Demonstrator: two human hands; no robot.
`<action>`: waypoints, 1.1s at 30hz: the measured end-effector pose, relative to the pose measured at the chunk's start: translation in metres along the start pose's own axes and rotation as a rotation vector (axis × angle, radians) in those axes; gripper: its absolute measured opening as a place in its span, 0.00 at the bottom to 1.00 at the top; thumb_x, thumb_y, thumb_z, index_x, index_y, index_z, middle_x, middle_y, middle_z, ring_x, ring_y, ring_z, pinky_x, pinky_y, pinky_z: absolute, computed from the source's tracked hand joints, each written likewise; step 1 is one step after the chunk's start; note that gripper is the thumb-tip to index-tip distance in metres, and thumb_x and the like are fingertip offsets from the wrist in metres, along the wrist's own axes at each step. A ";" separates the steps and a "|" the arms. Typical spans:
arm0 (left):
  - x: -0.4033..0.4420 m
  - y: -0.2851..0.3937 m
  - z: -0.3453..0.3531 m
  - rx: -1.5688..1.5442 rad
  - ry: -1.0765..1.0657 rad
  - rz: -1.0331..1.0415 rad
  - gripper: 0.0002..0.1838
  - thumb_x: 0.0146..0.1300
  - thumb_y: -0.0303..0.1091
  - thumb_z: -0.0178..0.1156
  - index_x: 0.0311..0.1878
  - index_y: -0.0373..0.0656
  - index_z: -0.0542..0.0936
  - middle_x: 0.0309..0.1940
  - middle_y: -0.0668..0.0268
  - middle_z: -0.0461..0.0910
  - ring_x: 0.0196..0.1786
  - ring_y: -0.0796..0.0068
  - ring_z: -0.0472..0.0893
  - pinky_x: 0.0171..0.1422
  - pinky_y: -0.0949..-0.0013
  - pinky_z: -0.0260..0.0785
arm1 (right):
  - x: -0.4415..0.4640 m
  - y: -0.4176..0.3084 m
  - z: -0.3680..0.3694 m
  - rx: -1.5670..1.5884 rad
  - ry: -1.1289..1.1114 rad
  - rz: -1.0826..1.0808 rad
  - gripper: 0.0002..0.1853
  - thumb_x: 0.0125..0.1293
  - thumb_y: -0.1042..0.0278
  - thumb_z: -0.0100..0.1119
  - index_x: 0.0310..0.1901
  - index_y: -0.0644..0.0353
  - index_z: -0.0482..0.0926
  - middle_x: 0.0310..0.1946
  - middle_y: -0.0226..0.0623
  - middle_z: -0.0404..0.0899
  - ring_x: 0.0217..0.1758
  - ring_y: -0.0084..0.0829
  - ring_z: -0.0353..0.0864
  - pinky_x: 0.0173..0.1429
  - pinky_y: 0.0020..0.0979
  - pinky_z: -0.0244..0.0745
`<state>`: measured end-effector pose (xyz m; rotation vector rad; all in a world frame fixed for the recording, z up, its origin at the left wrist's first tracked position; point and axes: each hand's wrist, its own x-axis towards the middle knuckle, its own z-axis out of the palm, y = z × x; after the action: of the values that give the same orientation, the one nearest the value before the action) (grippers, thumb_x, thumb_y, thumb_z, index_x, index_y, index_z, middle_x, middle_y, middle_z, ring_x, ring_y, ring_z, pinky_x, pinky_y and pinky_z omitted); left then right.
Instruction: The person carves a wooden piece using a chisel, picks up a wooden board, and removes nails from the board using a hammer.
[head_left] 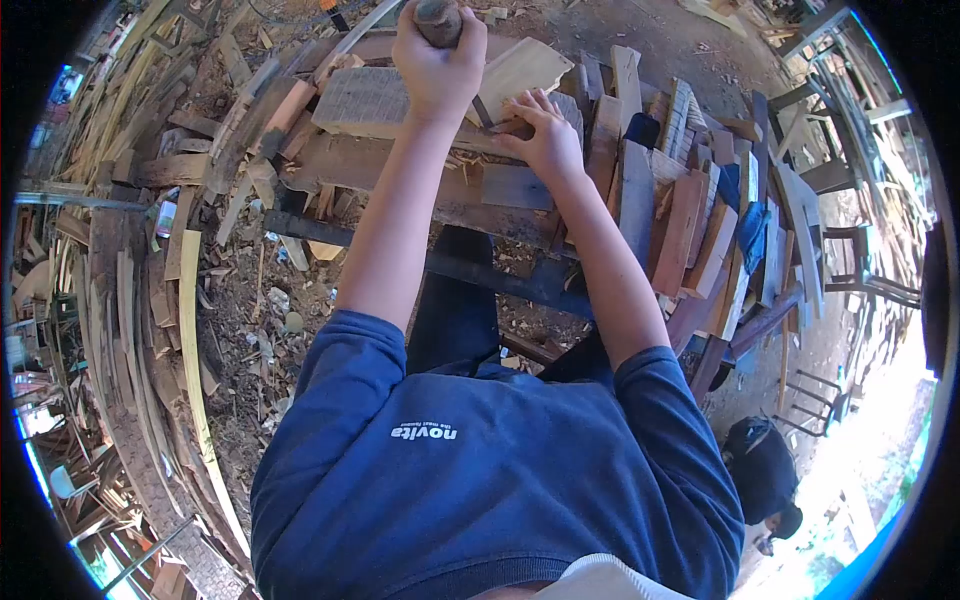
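My left hand (440,70) is closed around a thick, round brown wooden handle (437,18), whose end faces up at me. Below that fist shows a narrow dark metal blade (484,112), its tip down at the wood; I cannot tell the tool's exact kind. My right hand (545,140) lies with fingers stretched out on the lower edge of a pale wooden board (522,75), thumb close beside the blade. Under both is a thick grey-topped timber block (365,97). A few light chips lie near the blade.
Stacked wood offcuts (685,215) crowd the right side. Long planks and strips (190,330) run along the left. Chips and debris litter the dirt ground (265,330). A dark metal bar (500,275) crosses before my knees. A person in a dark cap (765,460) is at lower right.
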<state>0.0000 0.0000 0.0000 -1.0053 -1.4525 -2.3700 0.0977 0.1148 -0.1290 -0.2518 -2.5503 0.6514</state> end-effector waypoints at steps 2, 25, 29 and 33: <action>0.001 0.006 0.001 0.109 -0.001 -0.063 0.06 0.69 0.22 0.52 0.41 0.43 0.66 0.19 0.75 0.59 0.17 0.85 0.61 0.22 0.77 0.59 | -0.002 -0.004 0.002 -0.007 0.015 0.038 0.37 0.47 0.46 0.73 0.60 0.51 0.77 0.64 0.43 0.71 0.74 0.39 0.60 0.71 0.37 0.64; 0.021 -0.019 -0.025 -0.362 -0.215 -0.020 0.06 0.60 0.19 0.57 0.35 0.40 0.70 0.17 0.69 0.71 0.16 0.81 0.71 0.20 0.75 0.64 | 0.033 -0.005 -0.047 -0.181 -0.497 0.000 0.27 0.58 0.62 0.46 0.62 0.46 0.75 0.64 0.44 0.70 0.70 0.46 0.65 0.72 0.39 0.63; 0.043 -0.031 -0.020 -0.358 -0.336 -0.077 0.06 0.64 0.25 0.56 0.31 0.41 0.70 0.15 0.70 0.68 0.15 0.81 0.66 0.21 0.73 0.63 | 0.033 0.013 -0.034 -0.183 -0.439 -0.041 0.28 0.59 0.65 0.44 0.63 0.43 0.74 0.64 0.44 0.70 0.70 0.43 0.66 0.71 0.39 0.64; 0.057 -0.045 -0.016 -0.431 -0.379 -0.133 0.10 0.66 0.29 0.56 0.28 0.44 0.69 0.15 0.70 0.70 0.14 0.82 0.67 0.20 0.73 0.63 | 0.040 0.006 -0.044 -0.191 -0.438 -0.061 0.23 0.60 0.63 0.45 0.56 0.46 0.80 0.59 0.45 0.75 0.62 0.41 0.74 0.67 0.39 0.68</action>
<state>-0.0716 0.0192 -0.0011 -1.5778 -1.1569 -2.7756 0.0861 0.1491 -0.0814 -0.1009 -3.0324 0.4792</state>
